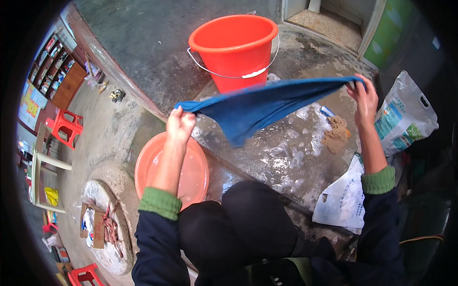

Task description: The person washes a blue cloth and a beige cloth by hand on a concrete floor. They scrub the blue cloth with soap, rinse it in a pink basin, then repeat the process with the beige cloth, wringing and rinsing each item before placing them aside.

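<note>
A blue cloth (264, 103) is stretched in the air between my two hands, with a loose point hanging down at its middle. My left hand (180, 123) grips its left end, above an orange plastic basin (193, 175) that seems to hold water. At the right, my right hand (363, 96) pinches the other end, a little higher. Behind the cloth stands a red plastic bucket (232, 60) with a wire handle; the cloth hides part of its base. Soapy suds (282, 150) cover the wet concrete floor below.
A wet tan cloth (336, 136) lies by a blue-and-white brush (326, 111). White printed plastic bags (408, 114) stand and lie at the right. Leftward are a round stone slab (121, 228) with sweet potatoes and a cardboard box (98, 228), and a red stool (66, 125).
</note>
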